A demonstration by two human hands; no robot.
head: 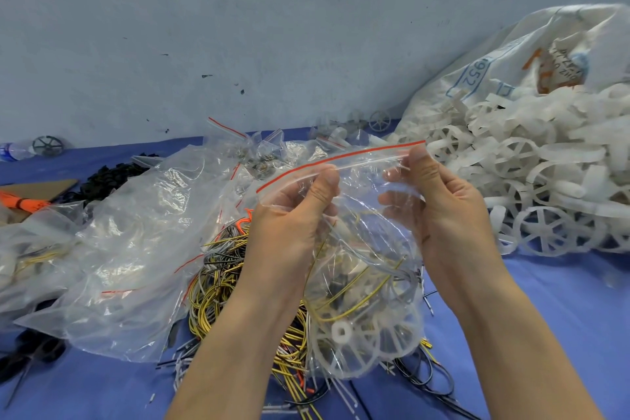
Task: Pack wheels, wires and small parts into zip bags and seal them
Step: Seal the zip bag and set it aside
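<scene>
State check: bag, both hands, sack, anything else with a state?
zip bag: held up, loaded with wheels and wires; whether the strip is sealed is unclear
left hand: pinching strip
right hand: pinching strip
sack: open, white wheels spilling out
wire pile: loose on table
empty bags: heaped, unfilled

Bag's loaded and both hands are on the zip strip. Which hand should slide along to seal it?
Probably the left hand: it pinches the zip bag mid-strip, with unpinched strip left of it. The right hand already pinches the strip's right end, so it anchors.
</scene>
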